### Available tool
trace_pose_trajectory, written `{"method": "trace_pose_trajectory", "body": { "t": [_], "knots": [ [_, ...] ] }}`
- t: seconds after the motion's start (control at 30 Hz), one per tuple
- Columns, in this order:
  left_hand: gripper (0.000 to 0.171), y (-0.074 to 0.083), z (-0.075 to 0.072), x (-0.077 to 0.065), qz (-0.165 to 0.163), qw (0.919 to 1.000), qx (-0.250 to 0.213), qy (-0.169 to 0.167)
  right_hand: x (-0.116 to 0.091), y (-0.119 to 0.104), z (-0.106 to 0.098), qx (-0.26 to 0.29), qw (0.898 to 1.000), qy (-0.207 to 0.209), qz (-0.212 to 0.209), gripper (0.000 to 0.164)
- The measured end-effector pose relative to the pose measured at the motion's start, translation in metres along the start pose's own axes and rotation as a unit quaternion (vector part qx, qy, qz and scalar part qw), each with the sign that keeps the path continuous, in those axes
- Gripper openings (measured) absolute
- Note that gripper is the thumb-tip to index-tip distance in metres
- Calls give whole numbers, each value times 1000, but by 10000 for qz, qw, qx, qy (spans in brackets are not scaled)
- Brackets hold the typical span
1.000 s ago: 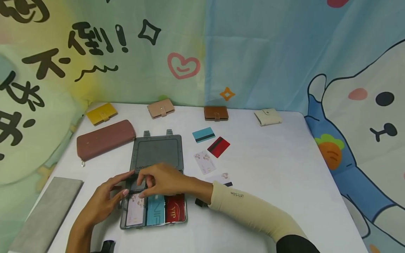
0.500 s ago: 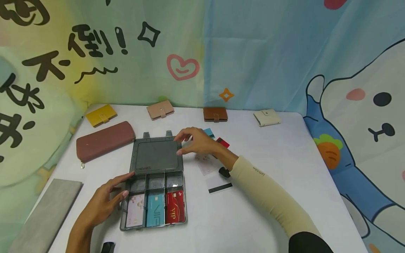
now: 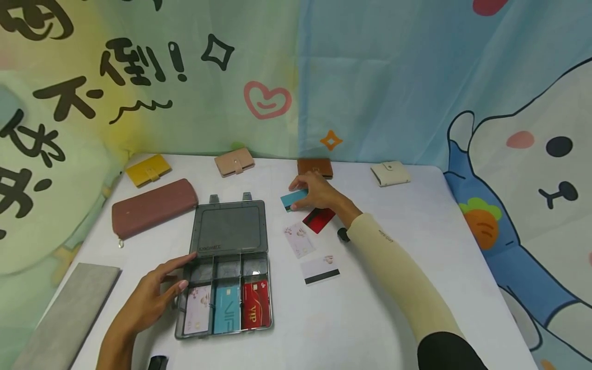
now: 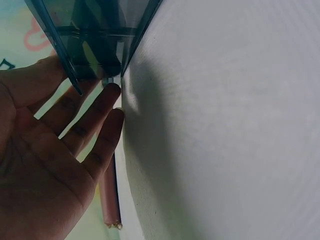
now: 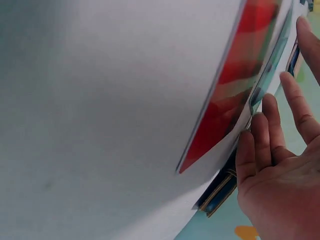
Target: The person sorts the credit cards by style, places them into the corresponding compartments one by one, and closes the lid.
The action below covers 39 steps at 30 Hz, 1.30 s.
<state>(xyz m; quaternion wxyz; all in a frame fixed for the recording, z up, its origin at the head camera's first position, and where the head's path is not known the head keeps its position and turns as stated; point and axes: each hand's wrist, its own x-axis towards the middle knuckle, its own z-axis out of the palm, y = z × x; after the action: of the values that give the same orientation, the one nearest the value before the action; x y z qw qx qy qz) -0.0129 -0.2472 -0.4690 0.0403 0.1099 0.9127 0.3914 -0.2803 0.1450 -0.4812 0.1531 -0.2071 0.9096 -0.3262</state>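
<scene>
My left hand point(image 3: 150, 295) rests at the left side of a dark translucent card box point(image 3: 178, 321), with thumb and index fingertips at its rim and the other fingers loosely spread. The box's lid point(image 3: 231, 226) lies back. In the box are a pale flowered card point(image 3: 198, 308), a blue VIP card point(image 3: 227, 308) and a red VIP card point(image 3: 256, 303). My right hand point(image 3: 319, 192) is over a blue card point(image 3: 291, 198) on the table, thumb and index fingertips at opposite edges of it. Beside it lies a red card point(image 3: 319, 221), also large in the right wrist view.
A flowered card point(image 3: 298, 239) and a white striped card point(image 3: 320, 270) lie right of the box. Behind are a long reddish-brown wallet point(image 3: 154, 208) and yellow point(image 3: 149, 170), beige point(image 3: 234, 162), brown point(image 3: 314, 167) and cream point(image 3: 390, 173) wallets. A grey slab point(image 3: 69, 316) lies left.
My right hand has moved from above the box's left compartment, up and to the right, to the blue card on the table. My left hand stays at the box.
</scene>
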Motion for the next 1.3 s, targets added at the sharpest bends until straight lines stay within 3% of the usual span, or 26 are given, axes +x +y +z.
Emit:
{"method": "trace_pose_trajectory", "body": {
  "t": [0.33,0.5,0.6,0.83,1.13,1.3],
  "knots": [
    [66,0,1,0,-119,9999,-42,-28,3,-7,-1,-653,9976,244,-39,42],
    [66,0,2,0,-126,9999,15,-9,-2,-16,-7,-653,9969,397,-186,26],
    [67,1,2,0,-145,9999,13,-44,-9,-24,-12,-344,9974,497,-383,20],
    [68,3,1,1,-191,9997,-36,-111,-37,-53,-5,1018,9892,245,-1024,50],
    [68,1,0,1,-139,9999,-43,-65,-83,-104,52,2151,9667,-247,-1361,47],
    [68,1,1,2,-207,9995,-178,-141,-103,-123,80,2400,9579,-670,-1426,44]
  ]
}}
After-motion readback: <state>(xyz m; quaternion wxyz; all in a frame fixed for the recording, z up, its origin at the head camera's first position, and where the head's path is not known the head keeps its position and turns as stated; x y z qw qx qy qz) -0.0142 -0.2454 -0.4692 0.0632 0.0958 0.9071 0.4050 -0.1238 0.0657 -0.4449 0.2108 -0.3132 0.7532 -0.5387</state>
